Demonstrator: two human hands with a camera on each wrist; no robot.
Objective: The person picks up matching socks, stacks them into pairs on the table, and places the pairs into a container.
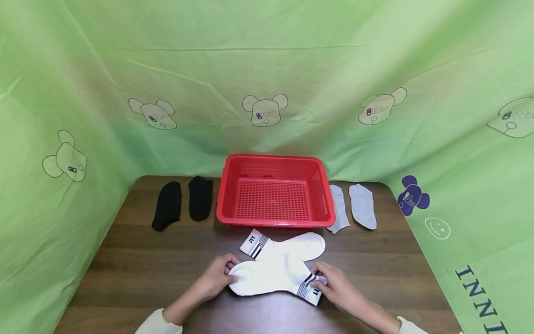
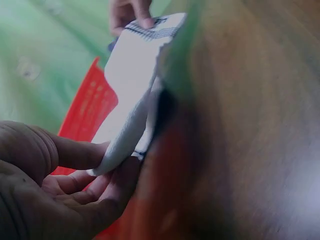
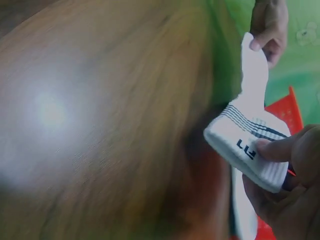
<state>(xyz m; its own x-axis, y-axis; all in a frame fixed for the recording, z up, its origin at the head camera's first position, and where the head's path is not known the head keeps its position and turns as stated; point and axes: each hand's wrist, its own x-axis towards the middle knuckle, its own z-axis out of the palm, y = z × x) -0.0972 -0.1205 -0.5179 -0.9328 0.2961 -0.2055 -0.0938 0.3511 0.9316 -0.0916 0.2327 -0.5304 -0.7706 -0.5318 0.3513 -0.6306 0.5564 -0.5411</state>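
Brown wooden surface (image 1: 137, 264) across lower frame | nearer white sock (image 1: 269, 276) at lower centre: left hand (image 1: 218, 276) pinches toe (image 1: 246, 279), right hand (image 1: 337, 285) striped cuff (image 1: 305, 290) | gentle, even tension should keep it untwisted

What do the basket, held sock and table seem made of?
Basket: likely moulded plastic, slightly glossy, judging by its even grid of holes. Held sock: soft matte knit, perhaps cotton; its cuff looks ribbed. Table: wood or wood-look laminate, with brown grain and a sheen.
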